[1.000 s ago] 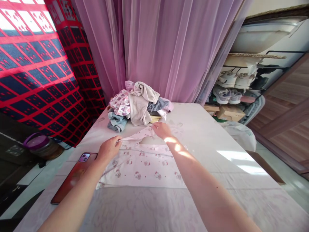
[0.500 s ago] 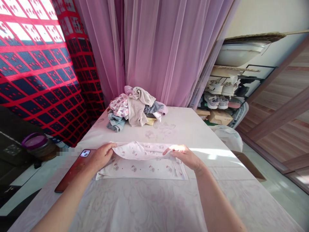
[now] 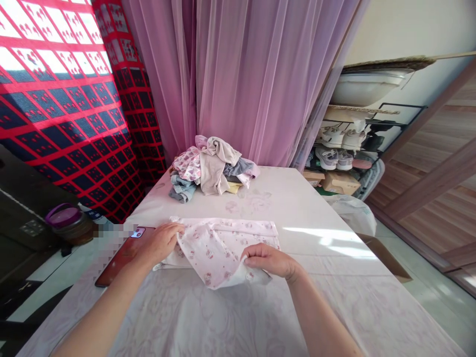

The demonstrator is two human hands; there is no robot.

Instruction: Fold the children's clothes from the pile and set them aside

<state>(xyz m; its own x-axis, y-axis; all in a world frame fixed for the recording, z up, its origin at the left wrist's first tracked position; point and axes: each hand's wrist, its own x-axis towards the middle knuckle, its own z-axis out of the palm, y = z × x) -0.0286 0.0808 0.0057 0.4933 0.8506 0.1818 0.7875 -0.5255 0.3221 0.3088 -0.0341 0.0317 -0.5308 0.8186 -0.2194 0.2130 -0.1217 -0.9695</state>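
Observation:
A pale pink garment (image 3: 223, 243) printed with small cartoon cats lies partly folded on the white table (image 3: 305, 208) in front of me. My left hand (image 3: 158, 243) grips its left edge, fingers closed on the cloth. My right hand (image 3: 269, 260) pinches a corner of the cloth pulled toward the table's near side, so a flap lies folded over the rest.
A pile of mixed clothes (image 3: 210, 166) sits at the table's far end before a pink curtain (image 3: 253, 74). A red phone (image 3: 122, 255) lies at the left edge beside my left hand. A shoe rack (image 3: 345, 148) and boxes stand at the right.
The garment's far part has been brought down toward me and folded over. My right hand moved from the far right corner to the near middle; my left hand stayed at the left edge.

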